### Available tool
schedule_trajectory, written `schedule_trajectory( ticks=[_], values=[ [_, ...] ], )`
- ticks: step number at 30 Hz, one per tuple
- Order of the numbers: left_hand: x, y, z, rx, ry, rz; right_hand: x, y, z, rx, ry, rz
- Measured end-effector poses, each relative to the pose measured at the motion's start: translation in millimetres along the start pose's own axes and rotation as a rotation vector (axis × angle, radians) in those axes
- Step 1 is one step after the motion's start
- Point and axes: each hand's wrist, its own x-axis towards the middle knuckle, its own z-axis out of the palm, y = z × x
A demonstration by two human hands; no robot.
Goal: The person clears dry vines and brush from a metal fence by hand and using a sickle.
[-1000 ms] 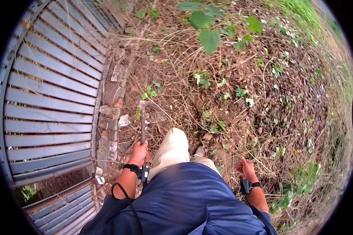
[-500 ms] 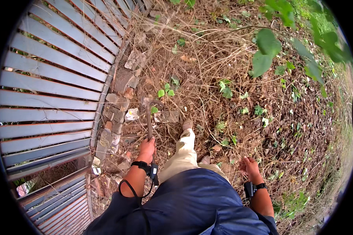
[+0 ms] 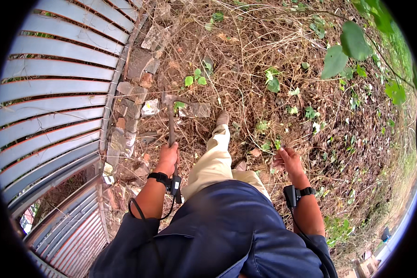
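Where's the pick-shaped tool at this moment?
In the head view, left of centre: the pick-shaped tool is in the left hand, its head appearing just right of a whitish scrap.

bright, diffuse daylight, with fisheye distortion bowing the fence point(image 3: 51, 89).

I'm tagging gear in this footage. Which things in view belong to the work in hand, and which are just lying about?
In use:
- the long-handled tool, gripped by the left hand
- the right hand, with no tool in it

Just lying about:
- the brown slab by the fence
- the whitish piece
- the flat block near the tool's head
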Motion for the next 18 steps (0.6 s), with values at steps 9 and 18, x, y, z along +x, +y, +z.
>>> schedule_trajectory(
  ticks=[9,18],
  values=[
    [-89,-64,9,0.042,0.042,0.047,-64,85,-80,0.052,0.073,0.071],
    [-137,-88,0,0.112,0.141,-0.077,-109,172,-122,0.134,0.165,0.265]
  ],
)
